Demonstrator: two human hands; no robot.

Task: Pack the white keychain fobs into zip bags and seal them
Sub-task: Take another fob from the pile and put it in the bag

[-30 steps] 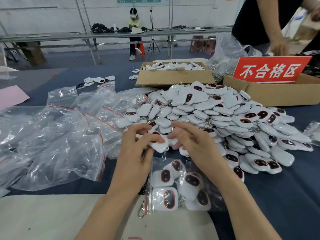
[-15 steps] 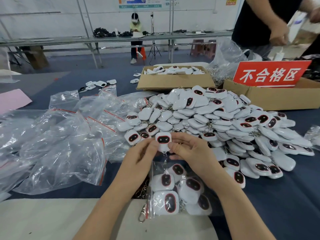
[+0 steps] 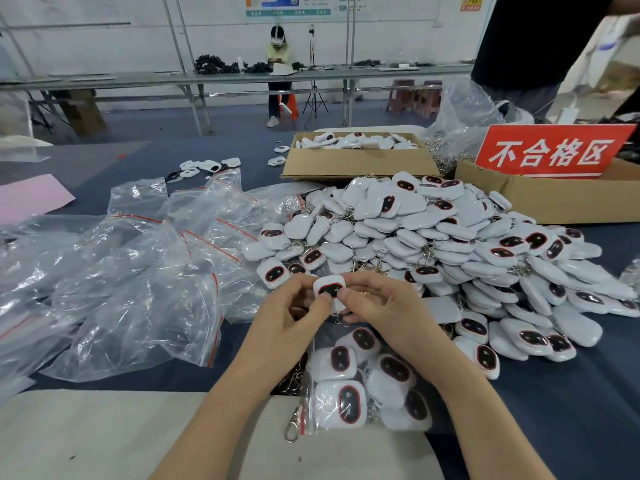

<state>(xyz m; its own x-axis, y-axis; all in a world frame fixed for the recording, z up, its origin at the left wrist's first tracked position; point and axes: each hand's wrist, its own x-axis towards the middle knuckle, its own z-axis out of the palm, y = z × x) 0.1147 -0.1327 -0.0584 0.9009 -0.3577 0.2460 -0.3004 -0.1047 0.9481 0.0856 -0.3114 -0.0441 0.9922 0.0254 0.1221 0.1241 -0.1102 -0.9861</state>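
- Pale sheet [image 3: 86, 438]: covers the bench's near edge, nearer than the fob pile.
- Zip bag [image 3: 363, 386]: flat on the bench, just near of the pile; red-striped edge to the left, one clasp poking out. The fobs inside lie dark face up.
- Held fob [image 3: 330, 289]: above the bag at the pile's near edge; dark face toward the wearer, long axis upright, chain end down.
- Left hand [image 3: 294, 327], right hand [image 3: 384, 306]: both pinch the held fob, thumbs on its face.
- Fob pile [image 3: 433, 244]: heaped on the navy bench [image 3: 588, 393].
- Empty zip bags [image 3: 138, 271]: left of the pile.
- Open box [image 3: 356, 164] of fobs and signed box [image 3: 554, 199] with red sign [image 3: 554, 150]: beyond the pile.
- Long metal bench [image 3: 207, 77] and white wall: far behind the pile.
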